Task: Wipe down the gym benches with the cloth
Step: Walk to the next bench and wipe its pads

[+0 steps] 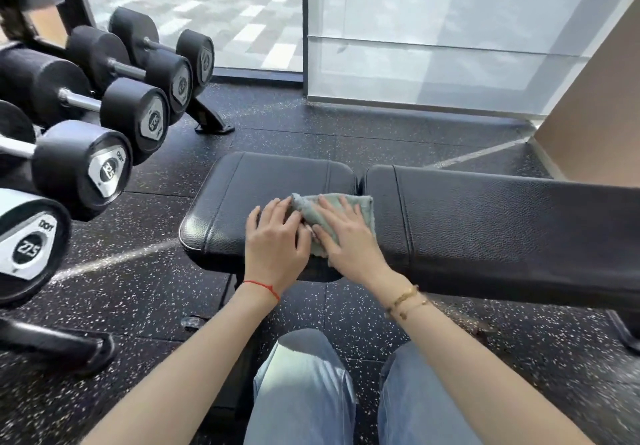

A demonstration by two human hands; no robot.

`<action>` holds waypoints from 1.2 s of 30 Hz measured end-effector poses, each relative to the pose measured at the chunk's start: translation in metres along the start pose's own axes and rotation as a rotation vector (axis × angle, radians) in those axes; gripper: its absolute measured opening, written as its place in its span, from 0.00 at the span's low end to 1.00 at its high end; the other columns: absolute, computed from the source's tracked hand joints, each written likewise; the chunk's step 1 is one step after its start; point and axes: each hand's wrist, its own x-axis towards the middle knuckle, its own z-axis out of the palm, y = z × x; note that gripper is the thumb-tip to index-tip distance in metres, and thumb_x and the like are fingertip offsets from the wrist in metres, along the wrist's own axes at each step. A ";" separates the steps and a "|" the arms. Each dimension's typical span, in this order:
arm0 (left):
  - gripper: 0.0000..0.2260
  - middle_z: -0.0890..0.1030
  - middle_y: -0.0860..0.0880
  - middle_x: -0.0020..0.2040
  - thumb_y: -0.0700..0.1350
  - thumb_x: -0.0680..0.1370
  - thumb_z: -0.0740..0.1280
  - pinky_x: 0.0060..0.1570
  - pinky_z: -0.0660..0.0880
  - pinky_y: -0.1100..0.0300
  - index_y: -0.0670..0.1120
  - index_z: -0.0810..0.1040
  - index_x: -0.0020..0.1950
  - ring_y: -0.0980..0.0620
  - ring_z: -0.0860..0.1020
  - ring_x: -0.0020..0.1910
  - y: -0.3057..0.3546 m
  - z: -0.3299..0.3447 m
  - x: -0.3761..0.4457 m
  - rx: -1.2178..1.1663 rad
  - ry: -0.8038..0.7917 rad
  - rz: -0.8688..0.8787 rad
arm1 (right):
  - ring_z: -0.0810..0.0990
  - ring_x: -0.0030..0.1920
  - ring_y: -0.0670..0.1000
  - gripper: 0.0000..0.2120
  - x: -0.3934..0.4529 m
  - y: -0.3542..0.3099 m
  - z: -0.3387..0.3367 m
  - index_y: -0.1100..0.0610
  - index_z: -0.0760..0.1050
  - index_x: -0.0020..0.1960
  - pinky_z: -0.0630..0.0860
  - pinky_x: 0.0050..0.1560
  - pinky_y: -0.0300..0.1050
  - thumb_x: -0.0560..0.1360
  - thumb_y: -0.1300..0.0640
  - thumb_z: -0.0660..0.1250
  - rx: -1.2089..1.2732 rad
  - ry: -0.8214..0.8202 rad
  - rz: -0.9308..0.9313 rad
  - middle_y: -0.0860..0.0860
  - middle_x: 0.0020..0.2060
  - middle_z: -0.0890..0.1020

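We are pressing the cloth (332, 216) flat on the surface (485, 216) near the pad gap under our right hand (346, 236), left hand (277, 233) touching its edge, neither grip closing, so it is risking bunching and missed leather.

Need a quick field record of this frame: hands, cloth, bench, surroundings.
cloth: grey-green cloth, folded, lying on the seat pad near the gap between the pads
left hand: left hand flat, fingers straight, fingertips on the cloth's left edge
right hand: right hand flat, pressing on the cloth
bench: black bench, two pads, seat pad left, longer pad right
left of bench: dumbbell rack, one end marked 27.5
floor: speckled black rubber floor
behind: window
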 end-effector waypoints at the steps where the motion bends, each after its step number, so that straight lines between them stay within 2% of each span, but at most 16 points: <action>1: 0.19 0.80 0.45 0.64 0.48 0.77 0.57 0.68 0.67 0.44 0.44 0.81 0.60 0.45 0.76 0.65 -0.012 -0.004 -0.005 0.008 0.019 -0.007 | 0.48 0.77 0.50 0.22 -0.010 -0.001 0.000 0.46 0.61 0.75 0.38 0.76 0.48 0.82 0.47 0.55 0.007 -0.015 -0.038 0.44 0.76 0.60; 4: 0.19 0.81 0.45 0.63 0.46 0.76 0.57 0.67 0.67 0.44 0.43 0.81 0.60 0.44 0.76 0.64 -0.047 -0.014 -0.007 -0.012 0.081 -0.080 | 0.46 0.77 0.48 0.22 -0.002 0.011 -0.006 0.43 0.60 0.75 0.39 0.77 0.48 0.82 0.47 0.54 -0.013 -0.084 -0.061 0.42 0.76 0.58; 11: 0.21 0.78 0.44 0.67 0.47 0.78 0.55 0.72 0.62 0.44 0.43 0.77 0.67 0.45 0.72 0.70 -0.101 -0.031 0.018 0.042 0.090 -0.135 | 0.47 0.78 0.56 0.23 0.100 0.029 -0.005 0.46 0.58 0.76 0.41 0.75 0.54 0.82 0.47 0.52 -0.131 -0.099 0.158 0.47 0.77 0.56; 14: 0.23 0.76 0.43 0.69 0.48 0.77 0.55 0.72 0.61 0.44 0.43 0.76 0.69 0.44 0.70 0.71 -0.108 -0.028 0.027 0.011 0.070 -0.185 | 0.47 0.78 0.55 0.23 0.082 0.026 -0.008 0.45 0.58 0.76 0.39 0.75 0.52 0.82 0.48 0.53 -0.112 -0.113 0.043 0.47 0.77 0.57; 17: 0.24 0.74 0.44 0.71 0.50 0.76 0.56 0.74 0.60 0.44 0.43 0.74 0.70 0.45 0.67 0.73 -0.108 -0.025 0.029 -0.035 0.014 -0.241 | 0.45 0.77 0.49 0.23 0.041 0.014 -0.007 0.42 0.57 0.76 0.37 0.76 0.48 0.82 0.46 0.53 -0.108 -0.139 -0.152 0.43 0.77 0.56; 20: 0.25 0.73 0.43 0.71 0.50 0.77 0.55 0.73 0.62 0.45 0.43 0.74 0.70 0.44 0.68 0.72 -0.109 -0.024 0.029 -0.060 -0.014 -0.242 | 0.45 0.77 0.47 0.23 0.044 0.018 -0.009 0.39 0.56 0.75 0.38 0.76 0.46 0.81 0.44 0.52 -0.109 -0.185 -0.208 0.40 0.76 0.56; 25: 0.26 0.74 0.43 0.71 0.51 0.76 0.53 0.70 0.67 0.46 0.42 0.74 0.70 0.43 0.69 0.72 -0.109 -0.023 0.028 -0.080 -0.012 -0.233 | 0.51 0.78 0.54 0.22 0.142 0.032 0.006 0.44 0.59 0.75 0.42 0.76 0.51 0.82 0.46 0.53 -0.174 -0.142 -0.011 0.46 0.76 0.60; 27: 0.25 0.74 0.43 0.70 0.50 0.77 0.54 0.70 0.67 0.46 0.42 0.75 0.70 0.44 0.69 0.72 -0.111 -0.023 0.029 -0.089 -0.001 -0.238 | 0.53 0.77 0.56 0.22 0.165 0.024 0.016 0.44 0.59 0.75 0.43 0.77 0.53 0.82 0.45 0.52 -0.225 -0.143 0.001 0.46 0.76 0.61; 30: 0.24 0.74 0.44 0.70 0.49 0.77 0.55 0.71 0.67 0.47 0.42 0.75 0.69 0.44 0.69 0.72 -0.113 -0.023 0.028 -0.102 0.012 -0.249 | 0.52 0.77 0.55 0.22 0.137 0.006 0.018 0.42 0.59 0.75 0.40 0.77 0.51 0.82 0.45 0.53 -0.179 -0.162 -0.158 0.44 0.76 0.60; 33: 0.24 0.74 0.44 0.71 0.49 0.77 0.55 0.72 0.65 0.48 0.42 0.75 0.70 0.44 0.69 0.72 -0.113 -0.023 0.026 -0.120 0.017 -0.243 | 0.46 0.78 0.50 0.23 0.071 -0.007 0.006 0.39 0.56 0.76 0.37 0.76 0.49 0.82 0.44 0.53 -0.131 -0.249 -0.378 0.40 0.76 0.56; 36: 0.23 0.73 0.44 0.72 0.47 0.78 0.57 0.73 0.62 0.51 0.43 0.74 0.71 0.44 0.67 0.73 -0.114 -0.023 0.026 -0.126 0.013 -0.248 | 0.45 0.78 0.46 0.23 0.036 0.001 -0.007 0.39 0.56 0.75 0.41 0.77 0.49 0.82 0.44 0.54 -0.092 -0.275 -0.413 0.39 0.76 0.55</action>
